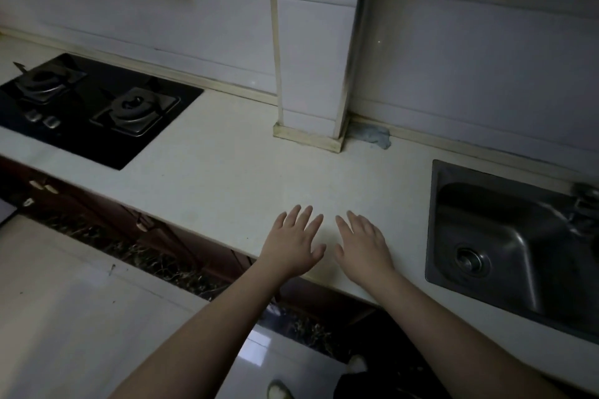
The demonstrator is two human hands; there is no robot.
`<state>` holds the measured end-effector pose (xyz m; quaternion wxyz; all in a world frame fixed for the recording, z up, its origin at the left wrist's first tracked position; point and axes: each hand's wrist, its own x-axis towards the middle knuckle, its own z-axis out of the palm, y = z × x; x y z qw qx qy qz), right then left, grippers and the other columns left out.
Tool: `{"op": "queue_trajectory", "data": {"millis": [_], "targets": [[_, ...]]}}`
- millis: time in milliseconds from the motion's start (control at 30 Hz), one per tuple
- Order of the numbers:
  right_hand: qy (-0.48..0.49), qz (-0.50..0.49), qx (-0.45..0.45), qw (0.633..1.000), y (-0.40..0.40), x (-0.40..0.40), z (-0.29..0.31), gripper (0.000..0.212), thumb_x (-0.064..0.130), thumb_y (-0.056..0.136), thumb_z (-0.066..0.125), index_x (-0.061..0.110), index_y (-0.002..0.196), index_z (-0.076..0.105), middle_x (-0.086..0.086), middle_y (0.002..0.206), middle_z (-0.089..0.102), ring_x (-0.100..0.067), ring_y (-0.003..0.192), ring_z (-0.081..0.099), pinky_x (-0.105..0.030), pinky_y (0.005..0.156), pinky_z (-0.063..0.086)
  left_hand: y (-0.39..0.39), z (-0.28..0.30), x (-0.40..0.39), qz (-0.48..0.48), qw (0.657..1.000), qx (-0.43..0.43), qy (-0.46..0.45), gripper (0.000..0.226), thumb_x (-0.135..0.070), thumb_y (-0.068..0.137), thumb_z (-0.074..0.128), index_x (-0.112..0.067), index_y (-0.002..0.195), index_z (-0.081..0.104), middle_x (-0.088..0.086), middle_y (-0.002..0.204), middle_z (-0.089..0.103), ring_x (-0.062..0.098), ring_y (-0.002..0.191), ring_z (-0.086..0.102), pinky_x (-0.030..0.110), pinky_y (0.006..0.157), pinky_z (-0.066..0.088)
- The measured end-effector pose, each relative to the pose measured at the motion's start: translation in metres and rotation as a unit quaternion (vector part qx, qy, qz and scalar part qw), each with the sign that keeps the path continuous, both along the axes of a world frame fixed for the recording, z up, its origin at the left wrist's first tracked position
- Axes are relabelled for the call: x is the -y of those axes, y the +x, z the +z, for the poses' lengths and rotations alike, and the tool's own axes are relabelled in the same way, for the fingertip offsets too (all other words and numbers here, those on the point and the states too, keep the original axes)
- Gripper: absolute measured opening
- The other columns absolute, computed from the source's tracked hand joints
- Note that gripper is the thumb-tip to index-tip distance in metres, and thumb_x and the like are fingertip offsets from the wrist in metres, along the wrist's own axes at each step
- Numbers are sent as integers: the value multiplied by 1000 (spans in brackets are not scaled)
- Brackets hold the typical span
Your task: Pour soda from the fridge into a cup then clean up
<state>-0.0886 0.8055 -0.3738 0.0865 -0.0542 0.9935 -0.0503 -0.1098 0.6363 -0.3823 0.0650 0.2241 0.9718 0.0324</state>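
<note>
My left hand (293, 241) and my right hand (363, 243) lie flat, palms down, side by side on the pale countertop (227, 178) near its front edge. The fingers of both are spread and neither holds anything. No soda, cup or fridge is in view.
A black gas hob (94, 107) with two burners sits at the left of the counter. A steel sink (512, 243) with a drain lies to the right, a tap at its far right edge. A tiled pillar (311, 74) stands at the back. Dark cabinet doors run below the counter.
</note>
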Motion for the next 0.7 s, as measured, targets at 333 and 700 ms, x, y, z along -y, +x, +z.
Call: {"op": "queue_trajectory", "data": {"millis": [333,700], "targets": [[33,-44,-39,998,-20,-23,-11,62,33,91,52,19,148,32,-10,157,26,-30,144,24,-45,116,18,-39,-11,-21,-70,997,5,-23,65,-53,99,26,-26,156,9,2,164,3,27,150,1,45,119,8],[-5,-62,17,998,-98,-75,-44,63,41,98,34,25,153,7,-2,162,5,-23,148,5,-40,119,6,-117,-36,-65,-78,994,44,-61,67,-55,99,21,-24,156,2,5,163,-5,27,150,-6,43,121,4]]}}
